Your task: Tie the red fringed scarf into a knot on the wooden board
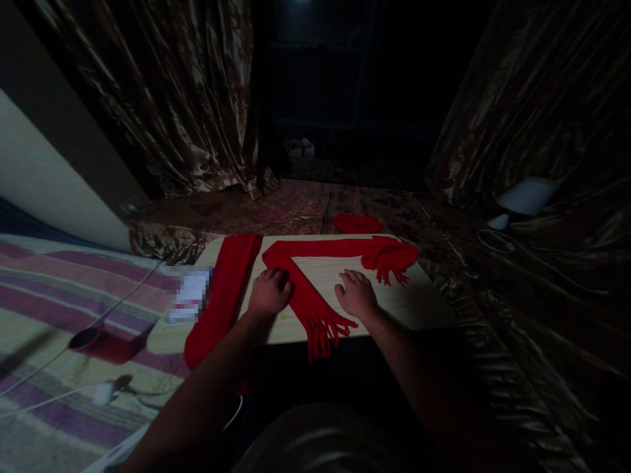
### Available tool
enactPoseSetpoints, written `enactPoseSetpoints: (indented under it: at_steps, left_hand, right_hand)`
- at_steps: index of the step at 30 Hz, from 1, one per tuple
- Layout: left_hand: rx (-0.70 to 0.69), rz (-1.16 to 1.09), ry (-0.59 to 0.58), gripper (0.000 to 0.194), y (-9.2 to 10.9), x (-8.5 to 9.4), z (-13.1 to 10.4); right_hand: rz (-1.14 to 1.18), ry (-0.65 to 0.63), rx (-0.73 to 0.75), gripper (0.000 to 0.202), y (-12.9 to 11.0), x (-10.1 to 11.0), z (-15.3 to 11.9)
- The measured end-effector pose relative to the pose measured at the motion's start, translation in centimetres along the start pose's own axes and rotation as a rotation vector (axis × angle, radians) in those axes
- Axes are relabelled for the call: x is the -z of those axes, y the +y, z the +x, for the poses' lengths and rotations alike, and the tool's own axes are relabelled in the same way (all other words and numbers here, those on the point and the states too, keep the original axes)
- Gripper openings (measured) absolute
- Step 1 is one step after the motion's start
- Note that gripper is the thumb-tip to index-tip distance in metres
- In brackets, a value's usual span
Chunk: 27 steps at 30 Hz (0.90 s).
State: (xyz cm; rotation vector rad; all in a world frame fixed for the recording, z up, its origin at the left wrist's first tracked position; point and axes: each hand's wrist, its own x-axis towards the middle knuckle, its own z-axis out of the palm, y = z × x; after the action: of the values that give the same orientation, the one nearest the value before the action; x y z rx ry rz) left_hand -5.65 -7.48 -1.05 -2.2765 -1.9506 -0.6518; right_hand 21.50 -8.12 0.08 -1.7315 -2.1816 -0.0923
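Observation:
A red fringed scarf [308, 289] lies bent on the light wooden board [409, 302], one fringed end at the near edge and the other bunched at the right. My left hand [271, 291] rests palm down, its fingers at the scarf's left side, curled a little and holding nothing visible. To the right, my right hand [355, 293] lies on bare wood between the two fringed ends, fingers apart and empty. Another red cloth strip [224, 295] runs down the board's left part and hangs over its near edge.
Beyond the board lies a red cloth bundle [357, 223]. A blurred white card [190, 295] is at the board's left. Left on the striped bedding are a red cup [106, 345] and cables. A lamp [527, 197] lies far right.

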Motion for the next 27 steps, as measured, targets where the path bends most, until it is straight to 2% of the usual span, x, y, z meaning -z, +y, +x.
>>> enactPoseSetpoints:
  at_steps: [10, 18, 27]
  left_hand:
    - [0.018, -0.004, -0.017, 0.043, 0.19, 0.26, 0.11]
    - [-0.028, -0.033, -0.003, 0.042, -0.28, -0.24, 0.23]
    - [-0.018, -0.025, -0.058, 0.057, -0.17, -0.38, 0.24]
  right_hand:
    - [0.021, -0.023, -0.004, 0.041, 0.12, -0.09, 0.05]
    - [0.023, 0.001, 0.011, 0.041, 0.4, -0.44, 0.04]
    - [0.018, -0.007, 0.007, 0.04, 0.4, -0.28, 0.02]
